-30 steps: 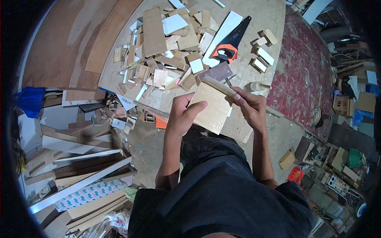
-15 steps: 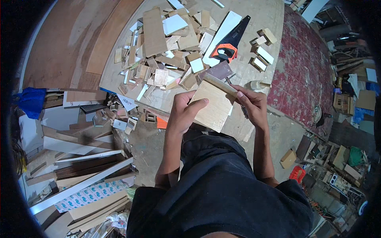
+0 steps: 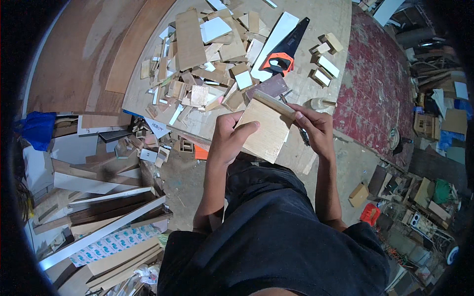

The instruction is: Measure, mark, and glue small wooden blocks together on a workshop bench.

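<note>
We have a pale wooden board [image 3: 266,133] between both hands, in front of our body and overlapping the near edge of the workbench [image 3: 340,22] in view; a narrow strip [image 3: 272,104] runs along its far edge. Our left hand [image 3: 230,139] is closed over the board's left side, thumb flat on its face, fingers hidden beneath; our right hand [image 3: 317,132] is partly closed, thumb and forefinger pinched on the strip's right end. A slim dark object [image 3: 304,137] shows under the right fingers; we cannot tell whether they grip it.

Just beyond the strip lies a maroon piece [image 3: 274,87], close enough to crowd the board; a heap of wood offcuts [image 3: 217,49] covers much of the bench at the far left; a handsaw [image 3: 295,42] with an orange handle lies partly over a long white board [image 3: 282,29], blade pointing away from us; small wooden blocks [image 3: 328,67] sit to its right; a pale container [image 3: 316,103] stands near our right hand. Beyond the bench on the right spreads a worn dark red surface [image 3: 373,74]; stacked planks [image 3: 101,229] fill the lower left, below a blue cloth [image 3: 38,129].
</note>
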`<state>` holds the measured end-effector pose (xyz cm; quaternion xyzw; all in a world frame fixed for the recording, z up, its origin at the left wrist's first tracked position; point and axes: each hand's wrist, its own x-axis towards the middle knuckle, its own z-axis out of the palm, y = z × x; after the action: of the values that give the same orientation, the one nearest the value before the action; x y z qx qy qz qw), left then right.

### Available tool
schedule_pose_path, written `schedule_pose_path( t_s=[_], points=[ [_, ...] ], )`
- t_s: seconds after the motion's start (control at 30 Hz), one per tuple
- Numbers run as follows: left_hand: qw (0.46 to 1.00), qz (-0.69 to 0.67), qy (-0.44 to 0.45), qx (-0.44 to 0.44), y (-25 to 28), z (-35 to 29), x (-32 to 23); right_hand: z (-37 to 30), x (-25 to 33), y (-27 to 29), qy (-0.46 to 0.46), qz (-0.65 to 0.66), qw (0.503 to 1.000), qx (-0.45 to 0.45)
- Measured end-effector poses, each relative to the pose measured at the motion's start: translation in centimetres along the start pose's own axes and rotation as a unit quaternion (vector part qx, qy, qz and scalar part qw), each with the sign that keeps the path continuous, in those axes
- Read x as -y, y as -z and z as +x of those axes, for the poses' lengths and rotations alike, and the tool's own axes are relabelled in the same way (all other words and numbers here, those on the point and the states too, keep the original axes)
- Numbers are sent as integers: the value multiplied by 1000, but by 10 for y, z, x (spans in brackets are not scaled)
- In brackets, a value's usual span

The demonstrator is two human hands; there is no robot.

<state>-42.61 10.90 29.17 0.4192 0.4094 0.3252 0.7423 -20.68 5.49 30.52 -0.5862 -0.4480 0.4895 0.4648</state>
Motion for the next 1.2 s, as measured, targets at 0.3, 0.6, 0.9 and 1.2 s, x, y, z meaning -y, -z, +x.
schedule_pose_path(
  t_s=[0.3, 0.6, 0.9, 1.2],
  points=[
    [999, -32, -9, -1, 0, 2, 1, -1, 3, -5, -2, 33, 999, -33],
    [1000, -5, -15, 3, 2, 2, 1, 0, 7, -3, 7, -16, 1000, -21],
    [1000, -20, -7, 11, 0, 1, 2, -2, 17, 0, -5, -36, 999, -9],
    [1000, -28, -2, 14, 2, -2, -1, -1, 21, 2, -16, -77, 997, 9]
  ],
)
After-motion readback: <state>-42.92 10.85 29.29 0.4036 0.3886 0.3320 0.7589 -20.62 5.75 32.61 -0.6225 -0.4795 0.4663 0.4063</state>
